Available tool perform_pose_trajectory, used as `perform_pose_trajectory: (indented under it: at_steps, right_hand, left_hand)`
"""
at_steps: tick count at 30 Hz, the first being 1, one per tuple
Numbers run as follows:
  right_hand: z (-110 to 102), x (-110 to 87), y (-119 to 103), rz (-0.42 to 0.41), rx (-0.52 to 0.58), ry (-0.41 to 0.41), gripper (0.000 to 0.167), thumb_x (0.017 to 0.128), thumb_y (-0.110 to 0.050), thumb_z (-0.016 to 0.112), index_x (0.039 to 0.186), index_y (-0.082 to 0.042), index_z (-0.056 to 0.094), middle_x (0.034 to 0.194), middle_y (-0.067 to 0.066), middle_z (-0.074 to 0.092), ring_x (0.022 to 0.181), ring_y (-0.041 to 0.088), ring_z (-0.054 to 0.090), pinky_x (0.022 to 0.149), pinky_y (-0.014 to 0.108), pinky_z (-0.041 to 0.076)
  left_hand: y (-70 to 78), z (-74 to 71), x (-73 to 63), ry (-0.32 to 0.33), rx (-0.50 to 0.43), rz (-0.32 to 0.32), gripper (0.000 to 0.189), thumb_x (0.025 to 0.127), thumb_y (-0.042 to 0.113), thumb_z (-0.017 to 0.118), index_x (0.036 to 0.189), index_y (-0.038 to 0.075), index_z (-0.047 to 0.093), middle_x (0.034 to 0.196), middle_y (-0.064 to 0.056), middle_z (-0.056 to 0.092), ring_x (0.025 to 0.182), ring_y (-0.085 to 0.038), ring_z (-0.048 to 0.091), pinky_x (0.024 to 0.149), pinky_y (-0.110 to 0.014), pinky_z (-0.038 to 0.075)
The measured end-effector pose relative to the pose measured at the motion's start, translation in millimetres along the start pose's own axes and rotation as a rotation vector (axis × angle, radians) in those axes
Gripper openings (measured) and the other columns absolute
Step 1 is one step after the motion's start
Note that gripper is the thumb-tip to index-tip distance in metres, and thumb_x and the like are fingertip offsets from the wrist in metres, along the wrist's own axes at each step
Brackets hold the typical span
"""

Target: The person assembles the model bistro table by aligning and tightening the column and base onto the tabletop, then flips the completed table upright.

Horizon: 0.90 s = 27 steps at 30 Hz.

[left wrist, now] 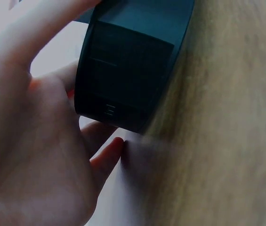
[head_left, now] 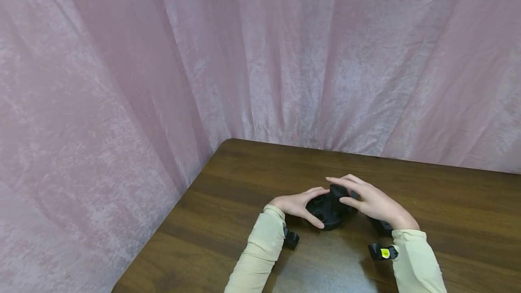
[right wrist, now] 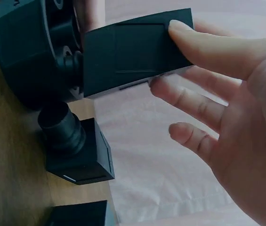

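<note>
Black block (right wrist: 135, 54) is right over the socketed top of the round base (right wrist: 22, 54), touching or nearly, can't tell which; long axis approx upright w/ slight lean, running from base up to R hand (right wrist: 245, 108), the nearer one, so base lies below that grip. R grip clamped on block's upper end, thumb one side, fingers other. Block = boxy, flat-sided, w/ shallow recessed panel; ribbed round bit shows at base end, can't tell if seated. Base also blk, w/ several round sockets; L hand (head_left: 299, 205) curled round its L side, thumb in front, fingers behind. Nearby: 2nd block (right wrist: 81, 160) w/ ribbed round stub, 3rd block (right wrist: 81, 214) partly out of frame, all on brown worktop (head_left: 244, 166), pink curtain (head_left: 285, 58) behind
</note>
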State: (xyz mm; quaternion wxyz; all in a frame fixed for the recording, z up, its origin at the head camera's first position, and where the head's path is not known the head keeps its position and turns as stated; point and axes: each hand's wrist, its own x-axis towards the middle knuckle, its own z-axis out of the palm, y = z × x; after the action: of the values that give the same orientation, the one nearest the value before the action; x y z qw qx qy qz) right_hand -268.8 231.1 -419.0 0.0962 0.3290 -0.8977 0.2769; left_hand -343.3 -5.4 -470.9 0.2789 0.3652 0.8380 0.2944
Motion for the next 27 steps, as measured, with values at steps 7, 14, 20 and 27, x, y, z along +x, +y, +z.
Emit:
perform_pose_trajectory:
  at_steps: [7, 14, 20, 27]
  right_hand:
    - [2.9, 2.4, -1.1, 0.153, -0.027, -0.027, 0.043, 0.097, -0.035, 0.058, 0.138, -0.021, 0.055, 0.113, -0.002, 0.055, 0.089, 0.006, 0.054, 0.074, 0.029, 0.045]
    - [1.3, -1.1, 2.2, 0.276, -0.009, 0.0, 0.046, 0.101, -0.036, 0.049, 0.139, -0.01, 0.052, 0.111, 0.002, 0.059, 0.098, 0.018, 0.058, 0.083, 0.04, 0.048]
    - [0.8, -3.8, 6.2, 0.253, 0.066, 0.012, 0.044, 0.1, -0.031, 0.054, 0.138, -0.009, 0.05, 0.131, 0.015, 0.058, 0.11, 0.033, 0.061, 0.09, 0.055, 0.049]
    - [-0.7, -4.9, 7.6, 0.247, 0.114, -0.036, 0.048, 0.101, -0.036, 0.05, 0.144, -0.015, 0.045, 0.139, 0.016, 0.053, 0.119, 0.036, 0.057, 0.093, 0.056, 0.047]
  left_hand:
    - [-0.3, 0.5, 0.4, 0.001, -0.003, -0.009, 0.096, 0.081, 0.04, 0.077, 0.152, 0.044, 0.013, 0.162, 0.015, 0.007, 0.149, -0.011, 0.013, 0.117, -0.043, 0.025]
    - [-0.3, 1.2, -1.2, -0.004, 0.012, -0.004, 0.097, 0.081, 0.039, 0.077, 0.154, 0.041, 0.012, 0.163, 0.011, 0.007, 0.15, -0.013, 0.013, 0.117, -0.041, 0.025]
    - [-0.2, 1.2, -1.5, 0.002, 0.009, 0.003, 0.098, 0.081, 0.037, 0.078, 0.155, 0.038, 0.014, 0.163, 0.01, 0.008, 0.149, -0.013, 0.015, 0.117, -0.041, 0.025]
    - [1.0, -0.5, -2.5, -0.002, 0.015, 0.003, 0.098, 0.081, 0.038, 0.078, 0.155, 0.038, 0.013, 0.163, 0.009, 0.007, 0.15, -0.013, 0.013, 0.117, -0.042, 0.026]
